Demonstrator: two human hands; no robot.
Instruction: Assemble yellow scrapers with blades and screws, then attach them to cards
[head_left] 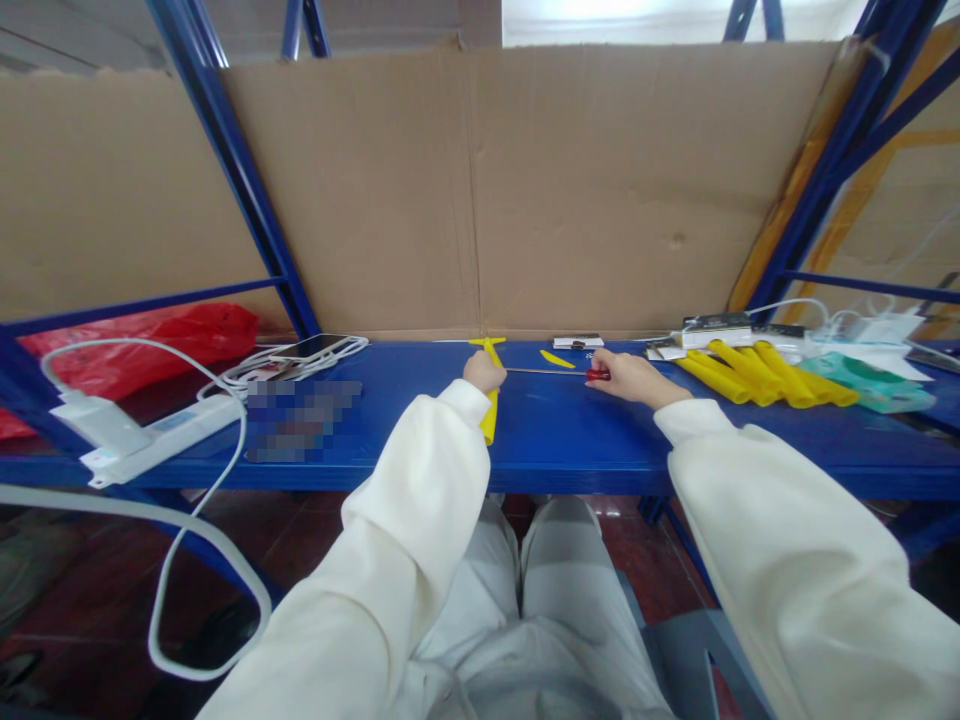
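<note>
My left hand is closed around a yellow tube-shaped part, which stands out above and below the fist. Its far end spreads into a small T-shaped crosspiece, like the tail of a toy plane. In my right hand is the red handle of a screwdriver. The long thin shaft runs left, level above the table, to my left hand. Whether its tip touches the yellow part cannot be made out. Just beyond the shaft lies a small flat yellow piece.
Several yellow tubes lie at the right beside a green plastic bag. A small white box stands by the cardboard wall. At the left are a phone, a white power strip with looping cables, and a red bag.
</note>
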